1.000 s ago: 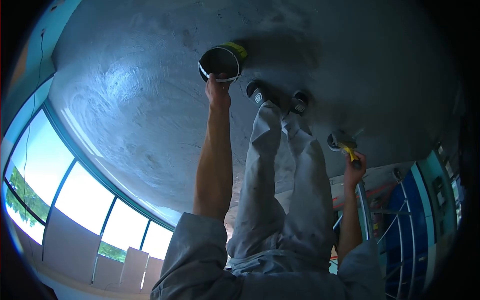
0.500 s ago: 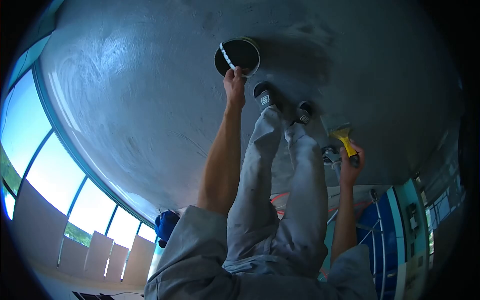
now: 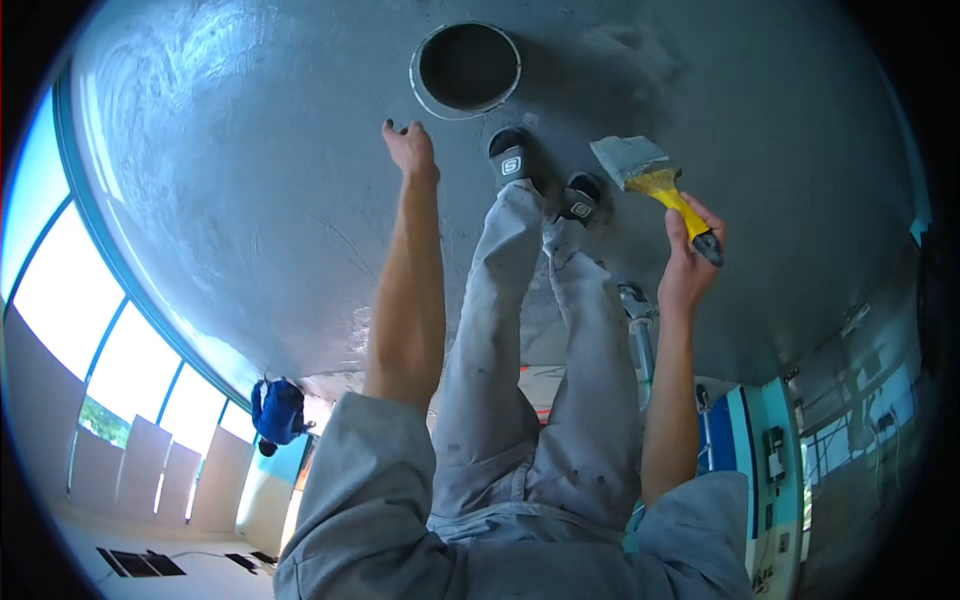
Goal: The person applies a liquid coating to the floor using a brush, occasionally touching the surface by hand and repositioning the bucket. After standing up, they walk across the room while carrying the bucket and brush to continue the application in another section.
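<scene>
A round bucket point(image 3: 516, 62) with a dark grey inside stands on the grey floor, its thin handle lying low along the near left rim. My left hand point(image 3: 410, 148) is just below and left of the bucket, apart from it, with thumb and fingers spread and nothing in them. My right hand point(image 3: 690, 245) grips a putty knife point(image 3: 660, 187) by its yellow handle with a black end. Its wide blade is smeared grey and points up and left, held above the floor to the right of my feet.
My dark slides point(image 3: 508, 160) are just below the bucket. Smooth grey coating covers the floor point(image 3: 270, 200), shiny at the left by the windows point(image 3: 80, 290). A person in blue point(image 3: 278, 410) bends over at lower left. A metal pole point(image 3: 641, 340) shows beside my right leg.
My left hand has let go of the bucket's handle and moved left; the handle has dropped to the rim. My right hand has raised the putty knife, showing more of its blade. The view has shifted.
</scene>
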`<control>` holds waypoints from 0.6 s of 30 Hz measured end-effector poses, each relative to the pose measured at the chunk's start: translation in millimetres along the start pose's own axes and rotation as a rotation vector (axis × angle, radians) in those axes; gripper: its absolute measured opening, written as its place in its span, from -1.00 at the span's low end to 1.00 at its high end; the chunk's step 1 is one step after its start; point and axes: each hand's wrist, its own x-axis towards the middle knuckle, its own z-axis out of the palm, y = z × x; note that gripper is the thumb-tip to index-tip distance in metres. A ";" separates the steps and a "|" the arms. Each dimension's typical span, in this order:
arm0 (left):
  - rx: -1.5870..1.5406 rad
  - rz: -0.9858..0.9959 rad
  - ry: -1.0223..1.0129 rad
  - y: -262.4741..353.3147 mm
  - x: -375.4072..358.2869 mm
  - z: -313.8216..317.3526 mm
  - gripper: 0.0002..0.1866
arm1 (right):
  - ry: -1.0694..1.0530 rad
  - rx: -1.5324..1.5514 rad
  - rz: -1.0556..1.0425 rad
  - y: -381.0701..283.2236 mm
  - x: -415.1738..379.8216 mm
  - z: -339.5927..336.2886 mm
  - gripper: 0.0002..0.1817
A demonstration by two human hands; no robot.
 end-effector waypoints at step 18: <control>-0.364 1.274 -0.495 144.0 -239.8 58.0 -0.40 | -0.673 -0.181 -0.876 30.6 110.0 232.0 -0.71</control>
